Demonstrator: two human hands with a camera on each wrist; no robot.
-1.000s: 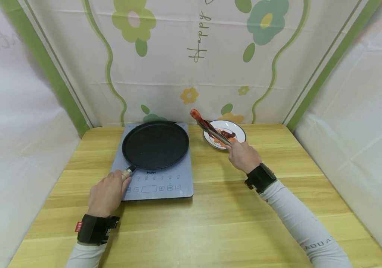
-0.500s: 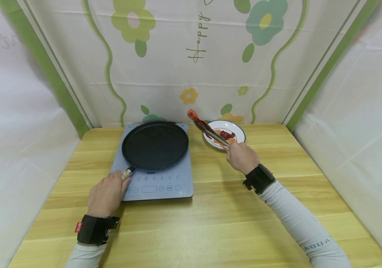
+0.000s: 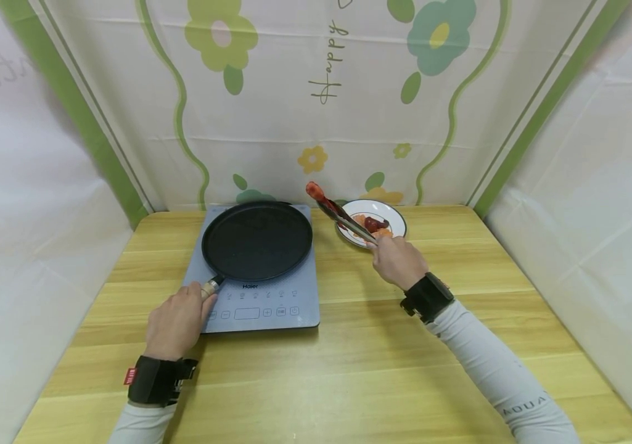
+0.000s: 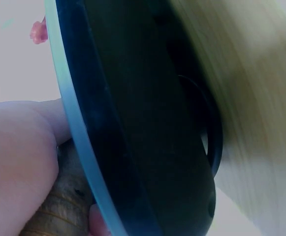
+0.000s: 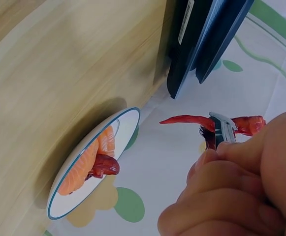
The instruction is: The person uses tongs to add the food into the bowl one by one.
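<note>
My left hand [image 3: 174,324] grips the wood-toned handle [image 3: 210,288] of a flat black frying pan [image 3: 257,240]. The pan lies with nothing in it on a grey induction cooktop [image 3: 271,317]. To the right, my right hand [image 3: 399,262] holds metal tongs [image 3: 356,227] pointing up and left. Pinched in their tips is a glossy red piece of food [image 5: 248,125] with a thin pointed end, raised between pan and plate. Beneath the tongs, a white plate [image 3: 400,222] carries orange salmon slices [image 5: 79,167] and a dark-red piece of food [image 5: 104,165].
The wooden table [image 3: 316,382] extends in front of the cooktop and to both sides. A flower-printed curtain [image 3: 271,123] stands right behind the table's back edge, and white sheets [image 3: 582,185] hang at the sides.
My right hand has shifted slightly left, carrying the tongs and the red piece away from the plate toward the pan. The left hand and pan stay put.
</note>
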